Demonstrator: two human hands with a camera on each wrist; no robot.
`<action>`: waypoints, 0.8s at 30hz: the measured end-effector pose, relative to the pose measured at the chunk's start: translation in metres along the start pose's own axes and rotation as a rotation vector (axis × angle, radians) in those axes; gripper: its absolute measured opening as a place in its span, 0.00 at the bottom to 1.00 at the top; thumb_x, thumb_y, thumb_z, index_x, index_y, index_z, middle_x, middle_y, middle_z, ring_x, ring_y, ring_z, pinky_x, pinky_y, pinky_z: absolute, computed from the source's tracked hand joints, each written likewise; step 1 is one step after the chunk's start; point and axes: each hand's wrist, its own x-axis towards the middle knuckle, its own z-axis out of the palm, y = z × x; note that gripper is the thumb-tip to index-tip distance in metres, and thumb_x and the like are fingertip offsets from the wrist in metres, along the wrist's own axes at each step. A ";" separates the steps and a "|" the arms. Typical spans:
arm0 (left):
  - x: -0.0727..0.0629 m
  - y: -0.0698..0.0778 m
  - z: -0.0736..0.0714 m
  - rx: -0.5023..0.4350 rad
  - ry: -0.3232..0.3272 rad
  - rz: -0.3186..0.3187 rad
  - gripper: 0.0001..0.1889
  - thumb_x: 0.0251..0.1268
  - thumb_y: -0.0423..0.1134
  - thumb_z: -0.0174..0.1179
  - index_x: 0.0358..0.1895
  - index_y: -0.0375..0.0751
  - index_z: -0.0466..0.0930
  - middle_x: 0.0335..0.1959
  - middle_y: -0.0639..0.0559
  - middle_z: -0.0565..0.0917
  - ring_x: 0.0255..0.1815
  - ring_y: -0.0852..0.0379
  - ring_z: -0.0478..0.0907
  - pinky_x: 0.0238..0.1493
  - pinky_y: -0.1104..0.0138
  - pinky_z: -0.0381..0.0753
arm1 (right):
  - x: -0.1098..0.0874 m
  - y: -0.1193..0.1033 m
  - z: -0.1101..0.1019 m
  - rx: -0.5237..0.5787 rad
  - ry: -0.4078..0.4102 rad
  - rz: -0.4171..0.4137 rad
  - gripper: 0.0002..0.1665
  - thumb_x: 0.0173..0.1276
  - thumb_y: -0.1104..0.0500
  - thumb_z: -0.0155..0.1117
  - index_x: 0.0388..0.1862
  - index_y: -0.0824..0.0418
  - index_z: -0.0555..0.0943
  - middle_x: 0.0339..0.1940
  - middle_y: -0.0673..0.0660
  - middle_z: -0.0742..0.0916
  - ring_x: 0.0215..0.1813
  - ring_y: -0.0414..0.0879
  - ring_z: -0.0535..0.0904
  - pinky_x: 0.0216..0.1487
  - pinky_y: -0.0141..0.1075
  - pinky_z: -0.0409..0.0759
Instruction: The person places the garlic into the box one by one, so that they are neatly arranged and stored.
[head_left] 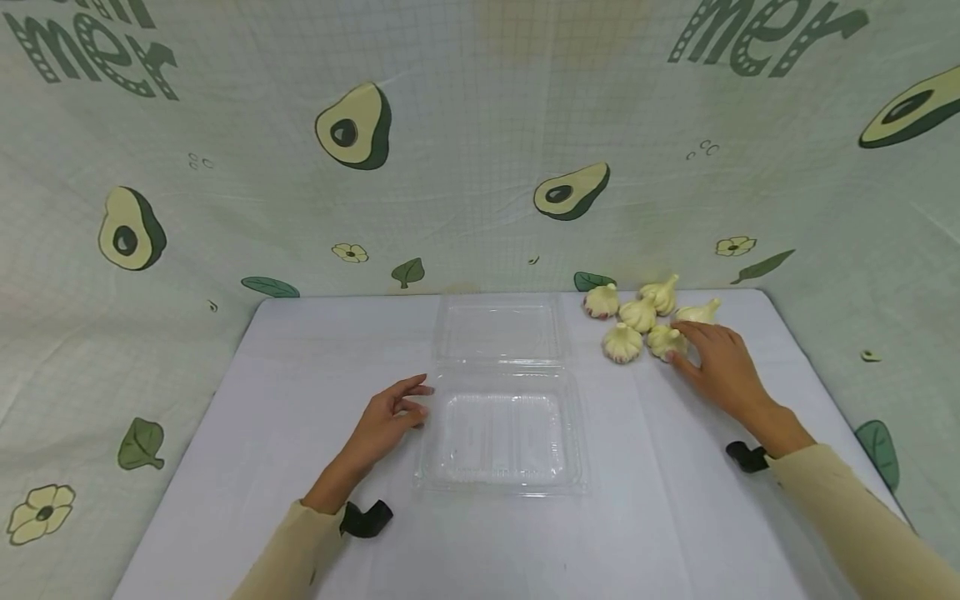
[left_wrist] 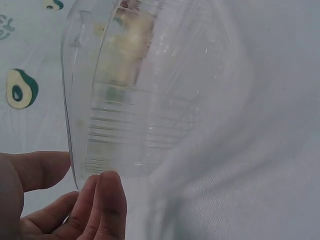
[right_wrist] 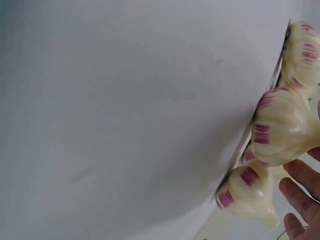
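A clear plastic clamshell container (head_left: pixel 498 487) lies opened out on the table, its lid (head_left: pixel 498 333) folded back. At its left edge is my left hand (head_left: pixel 386 425), fingers loosely bent and fingertips at the rim; in the left wrist view the thumb and fingers (left_wrist: pixel 111 200) lie either side of that edge. My right hand (head_left: pixel 716 367) pinches a garlic bulb (head_left: pixel 663 342) between thumb and fingers, the bulb low at the table. Its pinkish-streaked base (right_wrist: pixel 280 127) shows in the right wrist view, while the thumb is mostly out of that view.
Several other garlic bulbs cluster around it at the back right, among them a near one (head_left: pixel 622 343) and a far one (head_left: pixel 660 293). A white cloth covers the table (head_left: pixel 315 350). Behind hangs an avocado-print curtain (head_left: pixel 465 183). Black straps (head_left: pixel 367 519) are at both wrists.
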 end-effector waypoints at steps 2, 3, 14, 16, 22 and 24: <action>0.000 0.001 0.000 -0.024 0.005 -0.007 0.31 0.74 0.27 0.62 0.78 0.31 0.67 0.65 0.35 0.81 0.43 0.53 0.84 0.44 0.68 0.86 | 0.002 -0.002 0.000 0.003 0.002 0.012 0.28 0.67 0.63 0.76 0.63 0.71 0.80 0.62 0.73 0.84 0.64 0.72 0.76 0.64 0.71 0.66; -0.001 0.001 0.000 -0.039 0.004 -0.010 0.31 0.74 0.27 0.62 0.78 0.31 0.67 0.65 0.34 0.81 0.41 0.53 0.84 0.43 0.68 0.87 | 0.003 -0.002 0.000 0.003 0.004 0.017 0.27 0.67 0.63 0.76 0.62 0.71 0.80 0.61 0.73 0.84 0.64 0.72 0.76 0.64 0.71 0.67; -0.002 0.004 0.003 -0.102 0.052 -0.085 0.29 0.72 0.24 0.63 0.75 0.32 0.71 0.59 0.34 0.81 0.39 0.52 0.84 0.36 0.69 0.86 | 0.006 -0.006 0.002 -0.002 0.066 0.052 0.17 0.67 0.64 0.77 0.52 0.71 0.86 0.53 0.73 0.88 0.57 0.72 0.80 0.63 0.68 0.70; -0.002 0.004 0.003 -0.107 0.055 -0.101 0.29 0.72 0.25 0.64 0.75 0.32 0.72 0.59 0.34 0.81 0.38 0.53 0.84 0.36 0.68 0.86 | 0.005 -0.007 0.001 -0.004 0.062 0.058 0.17 0.68 0.64 0.76 0.52 0.71 0.86 0.53 0.74 0.88 0.57 0.72 0.80 0.64 0.68 0.70; -0.001 0.004 0.002 -0.155 0.044 -0.144 0.28 0.72 0.25 0.63 0.74 0.31 0.73 0.58 0.33 0.81 0.37 0.55 0.84 0.36 0.68 0.87 | 0.001 -0.010 -0.006 -0.007 0.067 0.066 0.19 0.67 0.63 0.77 0.53 0.73 0.86 0.53 0.75 0.88 0.57 0.73 0.81 0.62 0.69 0.70; 0.000 0.004 0.002 -0.164 0.045 -0.154 0.28 0.71 0.24 0.63 0.74 0.31 0.73 0.58 0.34 0.81 0.37 0.54 0.84 0.35 0.68 0.87 | -0.001 -0.011 -0.011 -0.007 0.073 0.070 0.20 0.66 0.63 0.78 0.53 0.73 0.86 0.52 0.75 0.88 0.56 0.73 0.81 0.61 0.68 0.70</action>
